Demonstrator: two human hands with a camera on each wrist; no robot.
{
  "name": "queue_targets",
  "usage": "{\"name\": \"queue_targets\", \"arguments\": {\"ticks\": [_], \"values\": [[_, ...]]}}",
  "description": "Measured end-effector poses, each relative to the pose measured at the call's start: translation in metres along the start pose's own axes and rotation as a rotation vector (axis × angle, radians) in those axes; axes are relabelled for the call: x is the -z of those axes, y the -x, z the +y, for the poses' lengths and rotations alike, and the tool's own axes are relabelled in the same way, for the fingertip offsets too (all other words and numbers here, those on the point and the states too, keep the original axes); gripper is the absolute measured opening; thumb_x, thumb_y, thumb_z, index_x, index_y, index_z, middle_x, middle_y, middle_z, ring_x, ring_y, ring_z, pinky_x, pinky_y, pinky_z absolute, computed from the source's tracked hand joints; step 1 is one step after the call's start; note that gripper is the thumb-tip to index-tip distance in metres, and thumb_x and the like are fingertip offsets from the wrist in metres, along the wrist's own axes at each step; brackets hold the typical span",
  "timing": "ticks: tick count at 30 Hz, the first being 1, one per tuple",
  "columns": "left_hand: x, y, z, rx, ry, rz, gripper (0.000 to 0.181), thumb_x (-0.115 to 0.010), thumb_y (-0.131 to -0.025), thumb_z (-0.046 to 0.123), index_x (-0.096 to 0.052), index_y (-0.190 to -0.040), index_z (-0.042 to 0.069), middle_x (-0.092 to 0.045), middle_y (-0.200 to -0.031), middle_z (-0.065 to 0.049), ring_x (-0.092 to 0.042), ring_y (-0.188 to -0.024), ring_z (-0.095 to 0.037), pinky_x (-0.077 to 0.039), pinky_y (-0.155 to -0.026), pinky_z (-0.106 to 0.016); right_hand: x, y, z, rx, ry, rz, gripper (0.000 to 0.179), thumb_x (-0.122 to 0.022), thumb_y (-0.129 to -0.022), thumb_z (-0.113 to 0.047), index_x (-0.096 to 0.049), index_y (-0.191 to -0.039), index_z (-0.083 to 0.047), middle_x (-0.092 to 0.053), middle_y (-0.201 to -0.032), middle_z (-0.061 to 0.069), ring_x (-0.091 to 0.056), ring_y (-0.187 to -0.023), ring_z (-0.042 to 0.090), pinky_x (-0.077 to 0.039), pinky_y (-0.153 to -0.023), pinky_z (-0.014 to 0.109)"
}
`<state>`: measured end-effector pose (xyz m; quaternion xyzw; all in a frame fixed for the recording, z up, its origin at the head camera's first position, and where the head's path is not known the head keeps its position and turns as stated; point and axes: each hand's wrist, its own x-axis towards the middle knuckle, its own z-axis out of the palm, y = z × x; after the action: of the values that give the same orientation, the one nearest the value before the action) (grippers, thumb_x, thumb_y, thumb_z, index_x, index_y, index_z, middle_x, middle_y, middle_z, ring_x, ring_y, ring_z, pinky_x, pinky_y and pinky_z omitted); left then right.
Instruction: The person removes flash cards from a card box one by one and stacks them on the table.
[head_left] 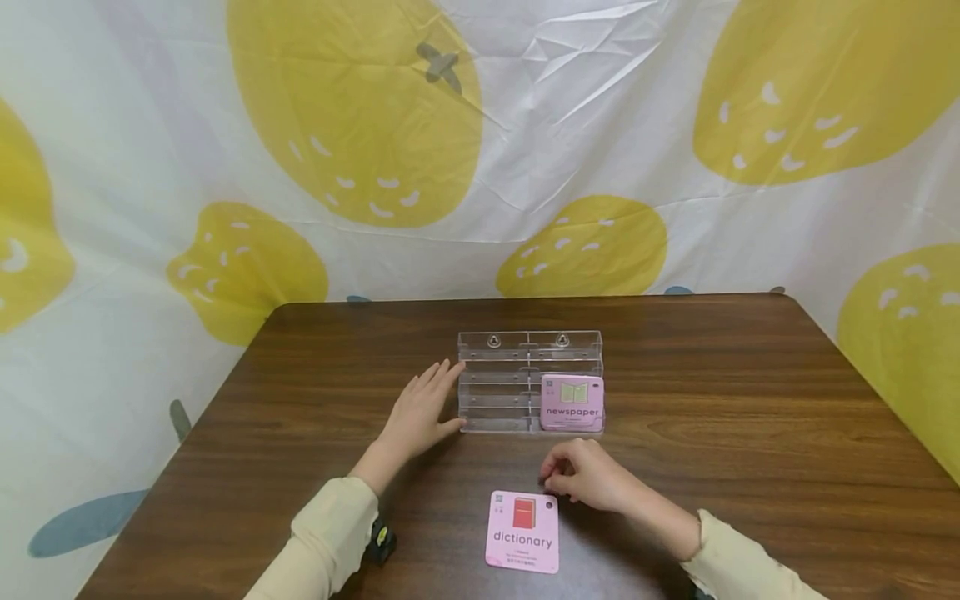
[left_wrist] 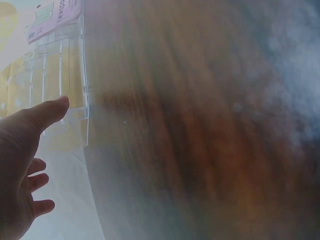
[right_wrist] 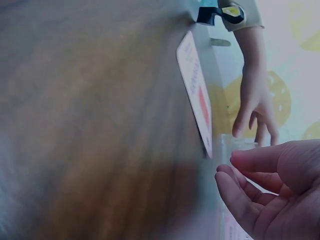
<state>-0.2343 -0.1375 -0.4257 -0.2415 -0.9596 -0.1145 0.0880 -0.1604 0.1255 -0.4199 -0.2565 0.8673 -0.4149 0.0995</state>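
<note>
The dictionary card (head_left: 522, 533) lies flat on the table (head_left: 300, 400), its printed side up, just below the right hand (head_left: 592, 477) in the head view and well apart from the left hand (head_left: 422, 412). The right hand's fingers are loosely bent, with a gap between thumb and fingertips and nothing held, near the card's upper right corner. The left hand is spread, its thumb and fingers at the left side of a clear plastic rack (head_left: 495, 390). The newspaper card (head_left: 572, 402) stands in the rack's lower right part. The right hand sits between the dictionary card and the rack's right half. Behind the table hangs a white cloth (head_left: 600, 150) printed with yellow lemons.
</note>
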Motion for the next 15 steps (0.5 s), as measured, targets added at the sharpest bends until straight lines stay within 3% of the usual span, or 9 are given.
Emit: {"name": "queue_targets", "arguments": {"ticks": [7, 15], "values": [[0.0, -0.001, 0.0, 0.003, -0.009, -0.007, 0.083, -0.07, -0.077, 0.036, -0.025, -0.144, 0.015, -0.032, -0.143, -0.016, -0.029, -0.132, -0.03, -0.026, -0.105, -0.049, 0.015, -0.002, -0.001, 0.046, 0.014, 0.021, 0.003, -0.063, -0.077, 0.002, -0.065, -0.079, 0.0, -0.057, -0.061, -0.001, -0.047, -0.048, 0.001, -0.045, -0.042, 0.019], [0.0, 0.0, 0.0, 0.001, -0.01, -0.004, 0.083, -0.07, -0.077, 0.035, -0.025, -0.144, 0.014, -0.031, -0.144, -0.016, -0.028, -0.132, -0.029, -0.026, -0.105, -0.05, 0.031, -0.005, 0.001, 0.102, 0.155, 0.113, 0.003, -0.067, -0.076, -0.003, -0.065, -0.078, -0.002, -0.059, -0.067, -0.004, -0.05, -0.06, 0.002, -0.045, -0.054, 0.02]]}}
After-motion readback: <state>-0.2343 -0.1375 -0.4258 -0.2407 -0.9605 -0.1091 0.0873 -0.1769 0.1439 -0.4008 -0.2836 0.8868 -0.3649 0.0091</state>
